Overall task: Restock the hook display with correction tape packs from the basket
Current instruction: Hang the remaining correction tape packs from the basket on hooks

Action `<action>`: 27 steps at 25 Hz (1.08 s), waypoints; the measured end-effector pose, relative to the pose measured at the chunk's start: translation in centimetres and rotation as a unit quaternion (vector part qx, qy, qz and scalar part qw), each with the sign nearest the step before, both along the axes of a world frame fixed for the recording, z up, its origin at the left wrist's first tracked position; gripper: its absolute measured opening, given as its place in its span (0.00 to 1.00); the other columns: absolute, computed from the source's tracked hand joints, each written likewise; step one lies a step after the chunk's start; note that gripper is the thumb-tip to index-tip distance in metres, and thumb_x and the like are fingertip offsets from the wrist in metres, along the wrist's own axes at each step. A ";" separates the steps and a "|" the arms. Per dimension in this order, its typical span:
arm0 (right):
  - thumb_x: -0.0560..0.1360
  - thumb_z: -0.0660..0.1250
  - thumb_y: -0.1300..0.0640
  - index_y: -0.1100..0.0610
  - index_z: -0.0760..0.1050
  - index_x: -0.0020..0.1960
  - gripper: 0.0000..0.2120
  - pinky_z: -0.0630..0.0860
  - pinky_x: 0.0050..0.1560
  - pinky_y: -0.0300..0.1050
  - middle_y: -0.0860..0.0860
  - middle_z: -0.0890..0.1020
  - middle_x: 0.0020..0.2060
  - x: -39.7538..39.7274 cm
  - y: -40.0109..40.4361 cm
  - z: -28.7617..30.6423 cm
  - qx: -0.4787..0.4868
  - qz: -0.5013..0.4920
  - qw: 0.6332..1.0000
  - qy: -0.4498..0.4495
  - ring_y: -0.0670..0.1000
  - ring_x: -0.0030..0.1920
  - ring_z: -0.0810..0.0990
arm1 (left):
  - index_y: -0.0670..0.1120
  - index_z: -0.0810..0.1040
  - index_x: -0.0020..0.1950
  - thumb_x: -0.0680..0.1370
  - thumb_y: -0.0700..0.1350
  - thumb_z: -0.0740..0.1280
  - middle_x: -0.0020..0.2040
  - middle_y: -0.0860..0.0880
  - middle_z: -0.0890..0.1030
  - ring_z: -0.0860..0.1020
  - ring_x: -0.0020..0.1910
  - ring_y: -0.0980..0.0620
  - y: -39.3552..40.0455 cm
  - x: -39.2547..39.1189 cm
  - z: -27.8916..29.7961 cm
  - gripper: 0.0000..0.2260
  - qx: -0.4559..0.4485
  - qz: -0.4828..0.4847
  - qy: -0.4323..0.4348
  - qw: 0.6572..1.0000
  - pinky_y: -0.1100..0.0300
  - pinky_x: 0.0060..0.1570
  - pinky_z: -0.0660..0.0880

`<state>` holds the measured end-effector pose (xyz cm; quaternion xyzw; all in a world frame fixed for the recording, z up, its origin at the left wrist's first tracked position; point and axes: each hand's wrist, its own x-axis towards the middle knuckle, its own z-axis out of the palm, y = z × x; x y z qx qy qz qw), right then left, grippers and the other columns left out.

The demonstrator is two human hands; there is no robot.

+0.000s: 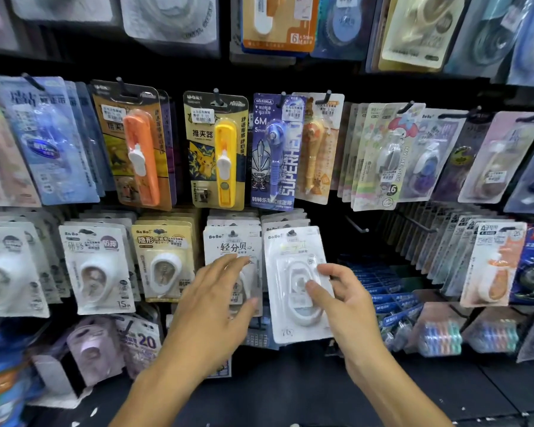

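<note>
Filling the whole view was a dark hook display (321,217) hung in rows with blister packs, many of them blurred at the edges. Along the middle row hung an orange clip pusher (139,149), a yellow one (221,149) just beside it, then a purple tape pen card (275,149) overlapping an orange pen card (316,146). Below them ran a row of white tape packs, each hook stacked several deep, among them a cream-coloured pack (164,260) and a white pack (228,245) directly behind the left hand. To the right of the held pack two bare hooks (356,224) stuck out over a dark gap, with blue packs (379,288) lower down. The correction tape pack (296,282) stood upright against the display at its hook, its top edge lying over the packs already hanging there. The right hand (349,303) pinched it, thumb on the clear blister and fingers curled behind the card's right edge. The left hand (216,297) hovered spread and flat, fingers straight, over the neighbouring white pack; whether it touched was unclear.
</note>
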<state>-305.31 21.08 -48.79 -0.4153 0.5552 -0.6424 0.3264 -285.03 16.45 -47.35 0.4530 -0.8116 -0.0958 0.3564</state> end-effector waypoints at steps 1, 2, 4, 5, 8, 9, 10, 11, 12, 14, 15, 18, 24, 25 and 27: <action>0.77 0.73 0.55 0.44 0.78 0.54 0.09 0.76 0.42 0.32 0.45 0.87 0.48 -0.3 0.0 -0.2 0.010 -0.011 1.000 0.018 0.40 0.47 0.84 | 0.59 0.59 0.80 0.80 0.58 0.63 0.76 0.65 0.58 0.53 0.75 0.64 -0.3 0.3 -0.1 0.29 -0.005 0.008 -0.028 1.000 0.63 0.74 0.49; 0.77 0.72 0.53 0.43 0.78 0.53 0.08 0.74 0.38 0.30 0.44 0.86 0.47 -0.4 0.0 -0.4 0.014 -0.024 0.999 0.038 0.38 0.44 0.83 | 0.59 0.56 0.80 0.80 0.59 0.62 0.80 0.62 0.54 0.49 0.78 0.61 -0.7 0.4 -0.1 0.30 -0.004 0.015 -0.056 0.998 0.60 0.75 0.46; 0.77 0.72 0.49 0.43 0.75 0.50 0.06 0.73 0.36 0.32 0.43 0.84 0.45 -0.2 -0.7 -1.1 0.016 -0.065 0.991 0.117 0.39 0.44 0.81 | 0.59 0.51 0.81 0.81 0.60 0.59 0.83 0.57 0.43 0.42 0.81 0.55 -1.5 -0.1 -0.4 0.31 -0.026 0.028 -0.147 0.988 0.52 0.78 0.42; 0.77 0.71 0.47 0.44 0.73 0.48 0.07 0.72 0.38 0.36 0.43 0.82 0.44 -0.1 -1.5 -1.4 0.021 -0.081 0.982 0.167 0.40 0.45 0.80 | 0.59 0.48 0.82 0.81 0.60 0.57 0.82 0.55 0.37 0.38 0.81 0.52 -1.9 -0.3 -0.6 0.32 -0.041 0.029 -0.193 0.980 0.49 0.78 0.39; 0.79 0.70 0.53 0.48 0.73 0.47 0.06 0.76 0.47 0.48 0.43 0.78 0.46 -0.9 -5.5 -2.2 0.045 -0.082 0.976 0.195 0.48 0.50 0.78 | 0.57 0.42 0.82 0.82 0.57 0.57 0.76 0.53 0.24 0.26 0.78 0.49 -3.5 -0.7 -1.4 0.33 -0.059 0.024 -0.274 0.960 0.44 0.76 0.34; 0.79 0.70 0.55 0.49 0.74 0.48 0.05 0.78 0.50 0.52 0.43 0.78 0.47 -1.2 -7.2 -2.6 0.058 -0.075 0.979 0.179 0.50 0.52 0.78 | 0.56 0.42 0.82 0.82 0.56 0.57 0.76 0.53 0.23 0.25 0.76 0.48 -4.0 -0.6 -1.8 0.34 -0.063 0.022 -0.284 0.956 0.43 0.76 0.34; 0.79 0.70 0.56 0.51 0.74 0.50 0.05 0.79 0.51 0.54 0.42 0.77 0.48 -1.4 -8.9 -3.0 0.063 -0.074 0.981 0.169 0.51 0.53 0.78 | 0.56 0.44 0.83 0.81 0.55 0.59 0.77 0.52 0.25 0.25 0.77 0.48 -4.4 -0.4 -2.3 0.34 -0.069 0.020 -0.290 0.954 0.42 0.77 0.36; 0.79 0.70 0.57 0.52 0.74 0.50 0.05 0.77 0.51 0.51 0.42 0.77 0.47 -1.6 -10.5 -3.3 0.059 -0.080 0.980 0.173 0.51 0.52 0.77 | 0.54 0.48 0.83 0.80 0.53 0.62 0.80 0.50 0.31 0.29 0.79 0.46 -4.7 -0.3 -2.6 0.35 -0.089 0.018 -0.290 0.953 0.40 0.78 0.41; 0.78 0.71 0.57 0.53 0.75 0.50 0.05 0.75 0.49 0.47 0.44 0.78 0.47 -1.7 -12.2 -3.4 0.052 -0.089 0.978 0.180 0.51 0.52 0.77 | 0.53 0.55 0.82 0.77 0.52 0.66 0.83 0.48 0.40 0.37 0.81 0.44 -4.7 -0.1 -2.9 0.36 -0.112 0.016 -0.288 0.951 0.38 0.77 0.48; 0.77 0.72 0.60 0.55 0.78 0.54 0.06 0.75 0.51 0.47 0.48 0.80 0.49 -1.9 -15.6 -3.5 0.055 -0.099 0.979 0.171 0.53 0.53 0.79 | 0.50 0.65 0.79 0.72 0.51 0.73 0.82 0.45 0.57 0.53 0.81 0.41 -5.0 0.2 -3.4 0.37 -0.143 0.008 -0.288 0.947 0.36 0.73 0.62; 0.77 0.70 0.64 0.57 0.79 0.59 0.11 0.78 0.54 0.50 0.51 0.81 0.52 -1.9 -16.9 -3.4 0.060 -0.087 0.982 0.160 0.55 0.55 0.80 | 0.50 0.67 0.78 0.70 0.51 0.75 0.82 0.44 0.59 0.57 0.80 0.40 -5.2 0.4 -3.6 0.37 -0.154 0.003 -0.292 0.944 0.36 0.71 0.65; 0.76 0.66 0.71 0.58 0.72 0.72 0.26 0.79 0.60 0.47 0.56 0.80 0.62 -2.0 -18.1 -4.9 0.068 -0.044 0.993 0.090 0.54 0.59 0.80 | 0.50 0.67 0.78 0.69 0.50 0.75 0.82 0.45 0.59 0.57 0.80 0.40 -5.6 0.7 -4.1 0.38 -0.170 -0.002 -0.296 0.940 0.37 0.72 0.63; 0.78 0.60 0.73 0.47 0.78 0.49 0.21 0.81 0.47 0.45 0.47 0.83 0.47 -0.3 -5.4 -13.1 0.065 -0.116 0.988 0.078 0.50 0.47 0.83 | 0.45 0.73 0.73 0.74 0.43 0.70 0.79 0.40 0.64 0.61 0.79 0.38 -1.3 0.0 -5.6 0.27 -0.139 -0.016 -0.234 0.962 0.35 0.74 0.61; 0.77 0.60 0.72 0.44 0.77 0.46 0.23 0.81 0.49 0.47 0.45 0.83 0.44 0.2 -3.2 -14.2 0.062 -0.147 0.983 0.092 0.50 0.46 0.83 | 0.45 0.74 0.71 0.73 0.43 0.69 0.78 0.40 0.66 0.63 0.78 0.38 -0.2 -0.2 -6.9 0.25 -0.123 -0.027 -0.232 0.965 0.36 0.73 0.62; 0.76 0.60 0.70 0.42 0.76 0.42 0.21 0.80 0.44 0.48 0.45 0.83 0.40 0.8 0.6 -16.6 0.068 -0.175 0.978 0.088 0.52 0.42 0.83 | 0.45 0.75 0.69 0.73 0.43 0.68 0.74 0.40 0.70 0.68 0.73 0.38 1.8 -0.1 -10.3 0.23 -0.079 -0.057 -0.262 0.960 0.39 0.71 0.66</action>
